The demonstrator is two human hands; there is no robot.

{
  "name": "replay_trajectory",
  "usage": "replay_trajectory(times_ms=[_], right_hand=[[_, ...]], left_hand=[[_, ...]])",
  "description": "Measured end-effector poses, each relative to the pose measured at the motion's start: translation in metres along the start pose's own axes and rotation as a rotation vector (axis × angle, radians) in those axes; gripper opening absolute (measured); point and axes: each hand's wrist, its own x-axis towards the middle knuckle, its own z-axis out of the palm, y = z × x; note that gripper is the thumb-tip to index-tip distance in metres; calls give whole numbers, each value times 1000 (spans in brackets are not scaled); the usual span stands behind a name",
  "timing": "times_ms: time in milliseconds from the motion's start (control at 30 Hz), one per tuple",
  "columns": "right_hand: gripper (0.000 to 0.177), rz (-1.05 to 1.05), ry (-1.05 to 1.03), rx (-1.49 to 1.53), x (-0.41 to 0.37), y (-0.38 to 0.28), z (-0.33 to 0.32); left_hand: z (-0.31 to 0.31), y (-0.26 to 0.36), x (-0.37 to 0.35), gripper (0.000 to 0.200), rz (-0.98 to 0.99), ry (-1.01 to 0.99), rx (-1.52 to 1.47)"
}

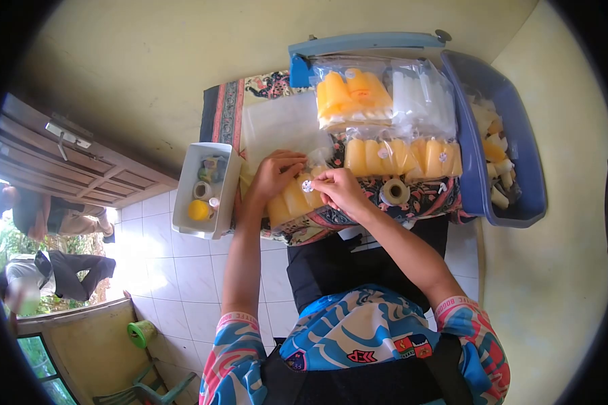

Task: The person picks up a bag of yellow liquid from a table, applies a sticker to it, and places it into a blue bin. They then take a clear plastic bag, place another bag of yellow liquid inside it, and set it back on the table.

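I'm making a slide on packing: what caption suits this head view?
Right hand touching a round sticker over bagged yellow cylinders, left hand alongside.

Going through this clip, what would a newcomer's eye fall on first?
Probably the clear plastic pack of yellow cylinders at the centre, beneath the left hand, with a round white patterned sticker beside the right hand. Next, perhaps, the deep blue plastic bin at the right, holding pale scraps. At the far left, two people appear sideways beyond a brown wooden door.
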Motion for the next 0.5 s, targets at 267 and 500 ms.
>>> replay_trajectory(times_ms=[267, 500], right_hand=[[17, 15, 42, 36, -5, -2, -2], [20, 7, 52, 74, -3, 7, -2]], left_hand=[[-1, 4, 0, 22, -31, -10, -4], [0, 2, 0, 23, -17, -1, -1]])
